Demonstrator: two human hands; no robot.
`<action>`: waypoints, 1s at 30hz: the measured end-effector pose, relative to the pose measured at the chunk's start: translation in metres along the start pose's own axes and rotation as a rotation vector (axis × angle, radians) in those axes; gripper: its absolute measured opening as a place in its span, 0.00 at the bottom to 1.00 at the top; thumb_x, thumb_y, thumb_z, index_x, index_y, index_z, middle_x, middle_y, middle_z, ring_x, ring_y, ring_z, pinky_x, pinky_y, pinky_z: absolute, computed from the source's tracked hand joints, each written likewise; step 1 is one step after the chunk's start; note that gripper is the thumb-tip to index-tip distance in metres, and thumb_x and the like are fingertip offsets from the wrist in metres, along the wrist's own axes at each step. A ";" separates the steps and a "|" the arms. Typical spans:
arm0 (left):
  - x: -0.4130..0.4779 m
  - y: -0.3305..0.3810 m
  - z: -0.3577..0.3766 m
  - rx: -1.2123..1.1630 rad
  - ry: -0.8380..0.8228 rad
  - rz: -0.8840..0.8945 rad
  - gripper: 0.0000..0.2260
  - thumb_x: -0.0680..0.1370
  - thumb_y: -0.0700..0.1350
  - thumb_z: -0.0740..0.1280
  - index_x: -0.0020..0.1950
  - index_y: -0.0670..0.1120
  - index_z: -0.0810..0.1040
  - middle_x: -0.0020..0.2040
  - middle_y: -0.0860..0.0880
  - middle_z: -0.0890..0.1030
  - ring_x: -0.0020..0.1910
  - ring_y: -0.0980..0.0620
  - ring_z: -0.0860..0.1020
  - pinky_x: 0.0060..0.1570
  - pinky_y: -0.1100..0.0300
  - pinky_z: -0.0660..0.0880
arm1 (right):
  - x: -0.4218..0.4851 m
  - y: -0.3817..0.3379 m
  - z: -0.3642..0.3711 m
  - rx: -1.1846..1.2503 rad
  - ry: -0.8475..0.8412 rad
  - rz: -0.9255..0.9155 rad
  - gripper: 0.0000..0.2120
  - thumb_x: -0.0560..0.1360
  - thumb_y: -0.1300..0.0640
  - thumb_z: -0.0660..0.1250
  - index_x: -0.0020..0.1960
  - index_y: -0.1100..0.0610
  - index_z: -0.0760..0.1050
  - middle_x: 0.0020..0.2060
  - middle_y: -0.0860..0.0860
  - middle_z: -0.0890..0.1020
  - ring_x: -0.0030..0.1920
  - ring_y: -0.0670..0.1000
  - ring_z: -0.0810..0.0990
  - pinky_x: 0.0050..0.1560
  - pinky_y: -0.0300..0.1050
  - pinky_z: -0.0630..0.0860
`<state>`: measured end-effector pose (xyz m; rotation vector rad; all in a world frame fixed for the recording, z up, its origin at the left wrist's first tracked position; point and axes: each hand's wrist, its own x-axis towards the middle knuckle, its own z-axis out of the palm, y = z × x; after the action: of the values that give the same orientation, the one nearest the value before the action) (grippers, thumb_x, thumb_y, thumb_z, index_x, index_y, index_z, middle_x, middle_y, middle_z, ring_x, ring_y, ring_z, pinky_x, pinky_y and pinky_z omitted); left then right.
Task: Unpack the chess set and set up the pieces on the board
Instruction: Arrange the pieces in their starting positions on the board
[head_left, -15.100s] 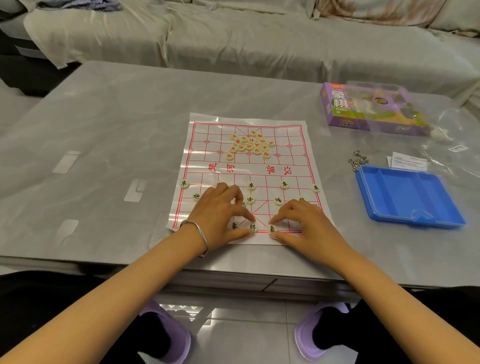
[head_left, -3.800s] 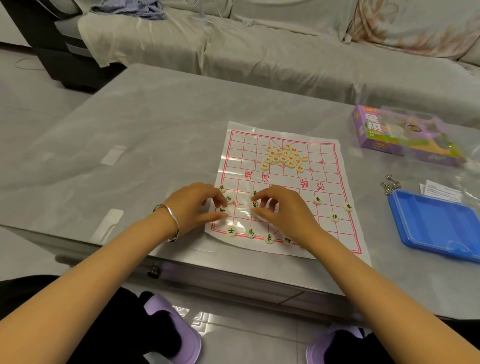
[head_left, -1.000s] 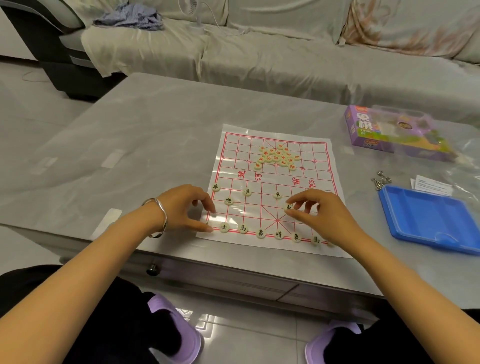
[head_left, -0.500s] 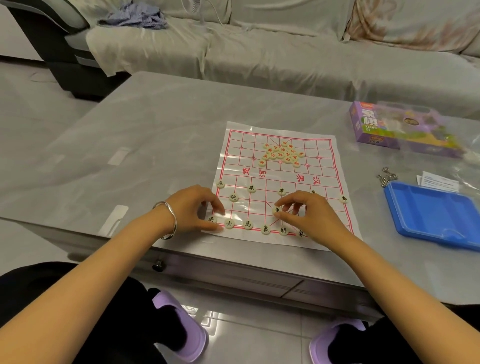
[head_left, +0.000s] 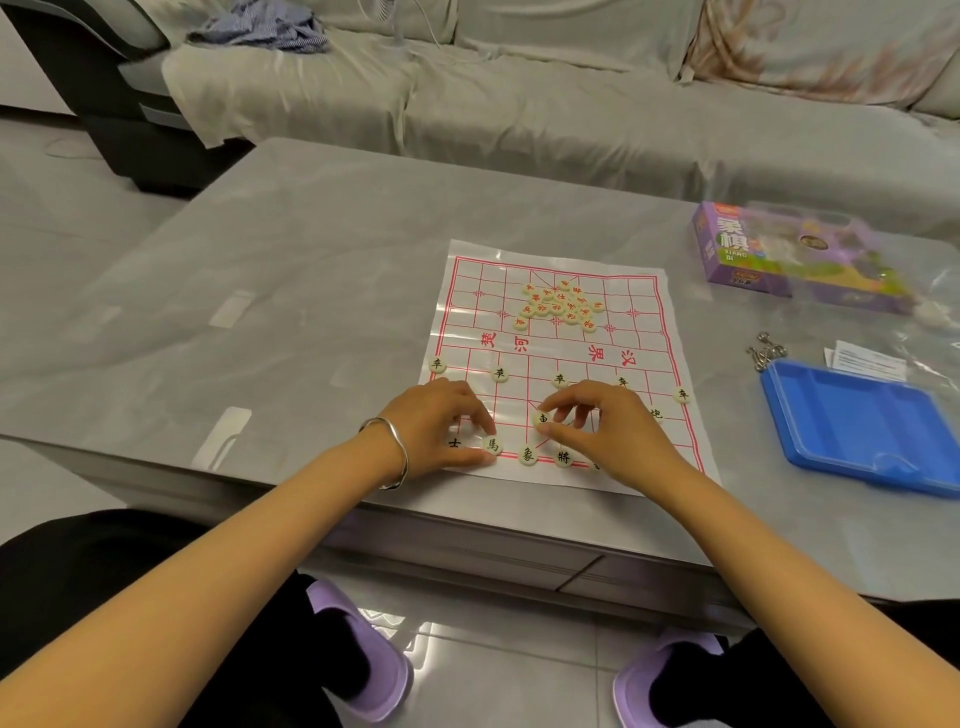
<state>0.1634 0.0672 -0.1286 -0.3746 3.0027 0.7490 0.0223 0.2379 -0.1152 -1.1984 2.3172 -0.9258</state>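
A white plastic board sheet with red grid lines lies on the grey table. Several red-lettered discs sit heaped on its far half. Black-lettered discs stand along the near rows, among them the soldier row and the back row. My left hand pinches a black disc in the back row between thumb and forefinger. My right hand pinches another black disc just above the back row. Some back-row discs are hidden under my right hand.
A purple game box in clear plastic wrap lies at the far right. A blue tray sits right of the board, with a paper slip and small metal pieces behind it. A covered sofa runs behind the table.
My right hand has carried its black disc leftward toward the board's middle. My left hand has shifted right along the back row onto another disc.
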 end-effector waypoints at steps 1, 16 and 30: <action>0.000 0.000 0.000 0.000 -0.004 -0.003 0.15 0.71 0.57 0.69 0.55 0.54 0.78 0.56 0.54 0.75 0.50 0.57 0.69 0.50 0.65 0.70 | -0.001 0.000 0.000 -0.001 -0.001 0.002 0.07 0.71 0.52 0.71 0.49 0.46 0.78 0.45 0.44 0.79 0.42 0.45 0.75 0.44 0.38 0.74; 0.006 0.012 -0.007 -0.001 -0.032 0.019 0.19 0.70 0.58 0.69 0.59 0.55 0.75 0.59 0.55 0.75 0.52 0.59 0.69 0.57 0.63 0.71 | -0.018 0.023 -0.041 -0.064 0.026 -0.004 0.08 0.71 0.51 0.70 0.50 0.45 0.77 0.44 0.40 0.78 0.42 0.42 0.75 0.38 0.29 0.67; 0.071 0.107 0.041 0.056 -0.127 0.205 0.24 0.70 0.63 0.67 0.63 0.56 0.72 0.62 0.55 0.73 0.60 0.54 0.70 0.60 0.57 0.70 | -0.063 0.102 -0.090 -0.136 -0.039 0.139 0.09 0.70 0.50 0.72 0.50 0.46 0.77 0.46 0.42 0.79 0.45 0.44 0.76 0.42 0.32 0.71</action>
<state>0.0676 0.1620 -0.1209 -0.0154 2.9629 0.6708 -0.0530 0.3674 -0.1202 -1.0797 2.4298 -0.6999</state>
